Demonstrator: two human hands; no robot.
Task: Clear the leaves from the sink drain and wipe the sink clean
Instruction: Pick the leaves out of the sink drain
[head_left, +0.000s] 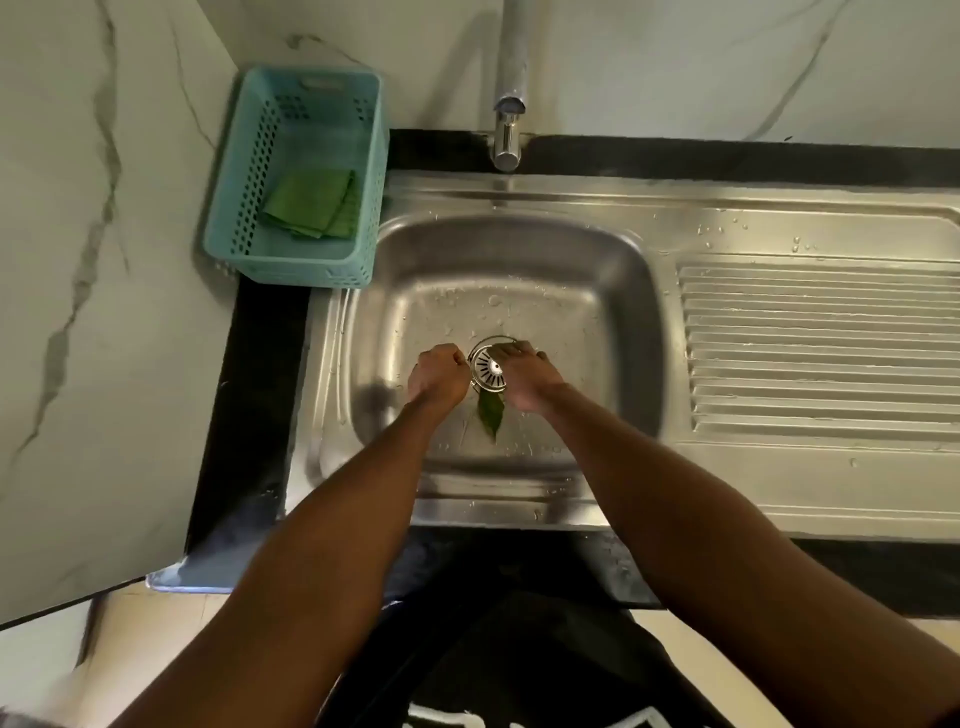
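The steel sink (613, 291) has a round drain strainer (487, 370) in the middle of its wet floor. A green leaf (491, 415) lies flat just in front of the strainer, between my wrists. My left hand (439, 375) is curled into a fist at the strainer's left edge, with nothing visible in it. My right hand (524, 382) reaches over the strainer's right side. Its fingertips pinch a second green leaf (508, 346) at the far rim, mostly hidden by the fingers. A folded green cloth (311, 202) lies in the teal basket (249, 208).
The tap (508, 119) stands behind the basin, its spout over the far rim. The ribbed drainboard (821, 348) runs to the right. The basket sits on the black counter at the back left corner, against the marble wall. Water drops dot the steel.
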